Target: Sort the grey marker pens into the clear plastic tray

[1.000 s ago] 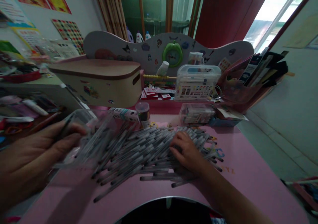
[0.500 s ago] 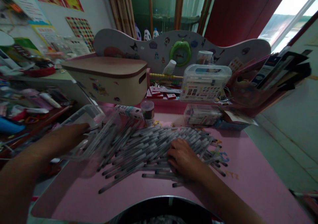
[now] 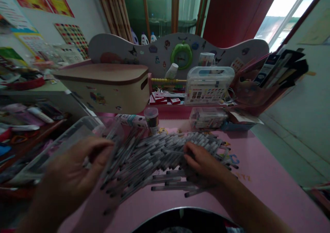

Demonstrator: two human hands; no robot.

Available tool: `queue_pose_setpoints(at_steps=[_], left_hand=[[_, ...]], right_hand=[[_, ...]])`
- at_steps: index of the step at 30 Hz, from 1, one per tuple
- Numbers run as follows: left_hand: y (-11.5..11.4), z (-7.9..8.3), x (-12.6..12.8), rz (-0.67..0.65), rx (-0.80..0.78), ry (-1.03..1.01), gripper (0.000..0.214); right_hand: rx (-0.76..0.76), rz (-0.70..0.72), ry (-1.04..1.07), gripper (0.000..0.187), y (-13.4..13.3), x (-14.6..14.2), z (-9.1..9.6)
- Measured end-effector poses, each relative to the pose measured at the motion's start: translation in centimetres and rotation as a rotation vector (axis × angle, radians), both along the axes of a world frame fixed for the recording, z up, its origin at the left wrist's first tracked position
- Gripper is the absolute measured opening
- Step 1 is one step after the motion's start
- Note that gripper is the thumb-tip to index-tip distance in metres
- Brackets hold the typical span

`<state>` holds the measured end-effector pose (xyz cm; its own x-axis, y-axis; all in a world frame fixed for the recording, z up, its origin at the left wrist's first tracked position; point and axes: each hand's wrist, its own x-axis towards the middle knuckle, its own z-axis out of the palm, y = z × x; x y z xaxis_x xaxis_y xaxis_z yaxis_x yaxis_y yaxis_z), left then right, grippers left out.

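Note:
A broad heap of translucent grey pens (image 3: pixel 146 157) with dark ends lies across the pink table (image 3: pixel 134 212). At the heap's right part, my right hand (image 3: pixel 203 162) has its fingers closed on one pen (image 3: pixel 174 152), which points left from the fingertips. My left hand (image 3: pixel 74 171), smeared by motion, hovers left of the heap with thumb and fingers curled. Whether it holds a pen is unclear. Behind it stands a clear plastic box (image 3: pixel 85 126), partly hidden by the hand. In front of my body is a dark round container (image 3: pixel 154 222) with pale contents, cut off by the lower edge.
Behind the heap are a small clear jar (image 3: pixel 151 117), a clear box of markers (image 3: pixel 207 118) and a blue box (image 3: pixel 238 123). A cream lidded bin (image 3: pixel 116 92), a handled plastic case (image 3: pixel 208 86) and a green clock (image 3: pixel 182 56) stand further back.
My left hand has come out of the clear box, toward me and the heap. My right hand has shifted slightly and now lifts a pen end. The view has turned a little right.

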<state>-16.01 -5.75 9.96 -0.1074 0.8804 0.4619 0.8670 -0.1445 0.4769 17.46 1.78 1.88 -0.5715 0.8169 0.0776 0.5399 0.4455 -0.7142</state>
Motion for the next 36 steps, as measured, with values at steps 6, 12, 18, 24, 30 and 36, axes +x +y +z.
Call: queue_pose_setpoints(at_steps=[6,12,18,24,30,36], left_hand=[[1.0,-3.8,10.8,-0.404,-0.552,-0.539,0.038],[4.0,-6.1,14.3,-0.41,-0.681,-1.134,0.043],[5.3,-6.8,15.7,-0.413,-0.508,-1.133,0.024],[5.6,-7.8,15.9,-0.36,-0.516,-1.199,0.026],[5.4,-8.1,15.8,-0.326,-0.479,-1.186,0.026],[5.2,-8.2,15.3,-0.374,-0.478,-1.176,0.027]], right_hand=[[-0.235,-0.143,0.384,0.018,-0.4,-0.3,-1.1],[-0.355,-0.029,0.46,0.027,-1.1,-1.0,-1.6],[-0.238,-0.007,0.399,0.044,-1.3,-1.1,-1.5],[-0.19,-0.008,0.405,0.045,-1.1,-1.4,-1.7],[-0.138,0.013,0.393,0.042,-1.1,-1.6,-1.4],[-0.137,-0.001,0.31,0.04,-1.3,-1.5,0.0]])
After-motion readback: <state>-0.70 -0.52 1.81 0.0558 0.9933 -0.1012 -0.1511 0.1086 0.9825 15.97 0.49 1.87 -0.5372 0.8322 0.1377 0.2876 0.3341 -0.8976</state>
